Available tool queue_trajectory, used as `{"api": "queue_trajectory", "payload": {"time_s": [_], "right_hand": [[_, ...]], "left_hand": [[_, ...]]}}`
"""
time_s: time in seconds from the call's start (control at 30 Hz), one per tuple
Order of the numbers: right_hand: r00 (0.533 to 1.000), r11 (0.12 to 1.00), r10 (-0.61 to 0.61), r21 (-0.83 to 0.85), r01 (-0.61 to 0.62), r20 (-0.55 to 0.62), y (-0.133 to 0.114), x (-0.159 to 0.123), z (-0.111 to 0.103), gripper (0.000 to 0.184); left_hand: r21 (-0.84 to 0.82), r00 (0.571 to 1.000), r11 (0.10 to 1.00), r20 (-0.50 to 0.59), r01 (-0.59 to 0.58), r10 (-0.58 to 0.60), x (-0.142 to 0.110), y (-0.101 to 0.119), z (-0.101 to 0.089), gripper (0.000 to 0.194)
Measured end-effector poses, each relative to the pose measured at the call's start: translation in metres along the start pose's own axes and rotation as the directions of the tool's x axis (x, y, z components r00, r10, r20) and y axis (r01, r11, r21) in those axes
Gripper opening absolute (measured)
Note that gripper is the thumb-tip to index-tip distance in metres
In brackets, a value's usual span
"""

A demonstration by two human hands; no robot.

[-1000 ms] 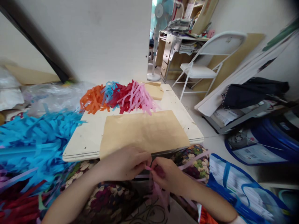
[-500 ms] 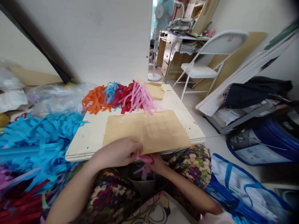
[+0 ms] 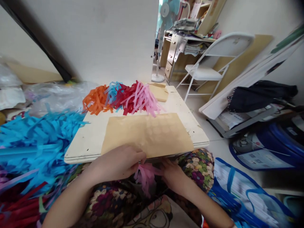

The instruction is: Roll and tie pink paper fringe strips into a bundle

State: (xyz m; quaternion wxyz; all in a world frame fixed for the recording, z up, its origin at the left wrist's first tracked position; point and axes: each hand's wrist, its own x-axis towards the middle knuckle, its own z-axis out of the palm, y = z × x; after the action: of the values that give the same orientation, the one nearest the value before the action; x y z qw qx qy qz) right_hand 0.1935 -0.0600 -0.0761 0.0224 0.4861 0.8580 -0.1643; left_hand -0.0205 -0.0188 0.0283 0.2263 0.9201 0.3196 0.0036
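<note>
My left hand [image 3: 124, 161] is closed in a pinch at the near edge of a sheet of tan paper [image 3: 147, 133]. From its fingertips hangs a pink paper tassel [image 3: 146, 177], its fringe spread above my lap. A pink strand stretches right to my right hand [image 3: 174, 175], whose bent fingers close at its end just below the table edge; those fingertips are partly hidden. Farther back on the white table [image 3: 83, 139] lies a row of fringed paper tassels: orange [image 3: 96, 99], light blue [image 3: 114, 90], red [image 3: 123, 98] and pink [image 3: 144, 98].
Blue paper fringe [image 3: 45, 136] is heaped on the left, with red strips [image 3: 19, 205] nearer me. A folded tan paper piece [image 3: 158, 91] lies at the table's back. On the right are a white folding chair [image 3: 204, 72], a blue bucket [image 3: 275, 142] and a blue-trimmed clear bag [image 3: 247, 186].
My right hand has moved right and slightly down, drawing a pink strand out sideways. The pink fringe now hangs fuller below my left hand, which has barely shifted.
</note>
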Motion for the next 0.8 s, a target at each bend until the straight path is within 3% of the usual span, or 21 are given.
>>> {"api": "queue_trajectory", "payload": {"time_s": [0.1, 0.13, 0.2, 0.33, 0.43, 0.57, 0.67, 0.73, 0.77, 0.8], "right_hand": [[0.955, 0.954, -0.23, 0.152, 0.259, -0.188, -0.021, -0.018, -0.047, 0.025], [0.922, 0.936, -0.244, 0.176, 0.305, -0.299, -0.027, -0.019, -0.057, 0.022], [0.878, 0.917, -0.25, 0.191, 0.35, -0.409, -0.037, -0.012, -0.063, 0.02], [0.863, 0.847, -0.3, 0.303, 0.437, -0.406, -0.044, 0.016, -0.038, 0.011], [0.867, 0.816, -0.25, 0.388, 0.429, -0.431, -0.037, 0.028, -0.019, 0.011], [0.877, 0.748, -0.201, 0.51, 0.425, -0.436, -0.03, 0.034, -0.009, 0.01], [0.828, 0.683, -0.159, 0.546, 0.485, -0.538, -0.032, 0.041, -0.001, 0.012], [0.768, 0.605, -0.192, 0.542, 0.583, -0.611, -0.034, 0.047, 0.01, 0.011], [0.721, 0.56, -0.224, 0.519, 0.645, -0.655, -0.034, 0.051, 0.017, 0.01], [0.666, 0.523, -0.262, 0.478, 0.706, -0.698, -0.034, 0.054, 0.025, 0.009]], "left_hand": [[-0.022, 0.999, 0.999, 0.013, -0.044, 0.045, 0.0, 0.005, 0.001, 0.012], [-0.031, 0.998, 0.998, 0.015, -0.06, 0.061, 0.0, 0.006, 0.001, 0.012], [-0.047, 0.996, 0.995, 0.011, -0.084, 0.085, 0.001, 0.009, 0.002, 0.011], [-0.059, 0.997, 0.996, -0.009, -0.072, 0.071, 0.002, 0.01, 0.002, 0.008], [-0.057, 0.999, 0.997, -0.028, -0.043, 0.042, 0.004, 0.005, 0.002, 0.01], [-0.085, 0.996, 0.996, -0.081, 0.025, -0.032, 0.005, 0.003, 0.005, 0.015], [-0.103, 0.986, 0.991, -0.136, 0.082, -0.095, -0.003, 0.01, 0.004, 0.019], [-0.114, 0.938, 0.979, -0.289, 0.167, -0.194, -0.016, 0.009, -0.006, 0.024], [-0.114, 0.865, 0.961, -0.419, 0.251, -0.276, -0.024, 0.005, -0.014, 0.026], [-0.113, 0.734, 0.921, -0.57, 0.374, -0.368, -0.032, -0.003, -0.024, 0.027]]}}
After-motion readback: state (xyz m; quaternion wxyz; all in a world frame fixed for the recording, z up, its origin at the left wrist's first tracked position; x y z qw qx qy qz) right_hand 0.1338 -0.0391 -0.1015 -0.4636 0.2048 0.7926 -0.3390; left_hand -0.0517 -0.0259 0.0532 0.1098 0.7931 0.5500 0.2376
